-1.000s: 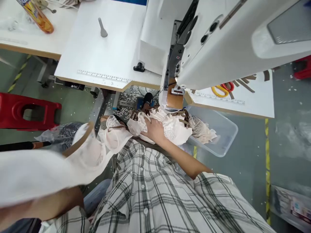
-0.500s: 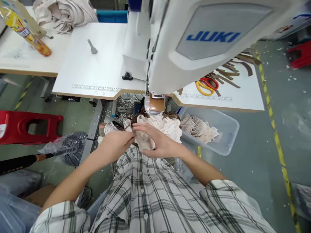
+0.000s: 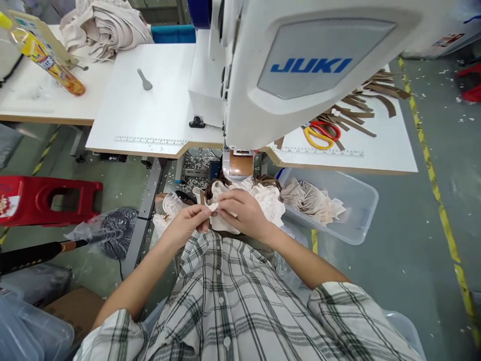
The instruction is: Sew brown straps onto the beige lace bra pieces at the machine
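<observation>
My left hand [image 3: 191,220] pinches the edge of a cream lace fabric piece [image 3: 213,206] between thumb and fingertips. Close beside it, my right hand [image 3: 244,214] has its fingers closed on the same edge. Both hands are over my lap, just below the free arm of a white sewing machine [image 3: 240,118]. More lace fabric [image 3: 271,200] spreads behind and to the right of my right hand. Another lace part [image 3: 173,205] hangs left of my left hand, and a brown strip shows near my left fingertips. My hands hide part of the held edge.
The white table [image 3: 158,115] has a cut-out around the machine. Scissors [image 3: 319,143] and brown strips [image 3: 356,113] lie on its right side. A clear bin [image 3: 358,220] with fabric stands at right. A red stool [image 3: 48,200] and a bottle [image 3: 48,62] are at left.
My right hand has turned from a wide thumb-and-finger spread to a closed grip on the edge. Fingertips of both hands now meet at the fabric. The view has shifted slightly.
</observation>
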Available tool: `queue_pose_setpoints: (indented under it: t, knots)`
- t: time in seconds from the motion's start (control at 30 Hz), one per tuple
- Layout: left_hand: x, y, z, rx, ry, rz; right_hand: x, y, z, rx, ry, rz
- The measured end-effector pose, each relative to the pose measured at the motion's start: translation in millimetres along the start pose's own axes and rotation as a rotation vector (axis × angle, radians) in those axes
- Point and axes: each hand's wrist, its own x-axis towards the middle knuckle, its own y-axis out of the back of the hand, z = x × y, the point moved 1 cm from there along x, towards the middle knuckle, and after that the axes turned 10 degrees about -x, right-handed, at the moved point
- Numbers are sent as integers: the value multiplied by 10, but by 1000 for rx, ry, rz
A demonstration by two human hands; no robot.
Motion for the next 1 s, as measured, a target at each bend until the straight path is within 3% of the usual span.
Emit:
queue_pose_setpoints:
  t: [0.1,0.3,0.57,0.67,0.73,0.8,0.9,0.97,1.0]
  knots:
    - [-2,-60,-1,134,-167,77,5,20,-10,-26,-128,83]
    - [2,-122,18,219,-229,99,3,-71,-37,-44,-217,-73]
    - [58,-146,40,407,-291,147,6,-125,-40,50,-180,6]
    - [109,-137,42,398,-299,190,-17,-162,11,79,-125,-42]
    - [140,-69,53,427,-275,233,-12,-84,224,76,-62,-100]
    - [166,50,92,475,-262,270,21,162,640,-41,-134,-69]
    - [176,215,207,545,-289,335,106,792,1475,-483,-529,66]
    - [156,233,299,540,-287,326,183,1183,1981,-770,-730,-121]
    - [142,209,342,517,-276,302,229,1331,2177,-790,-758,-175]
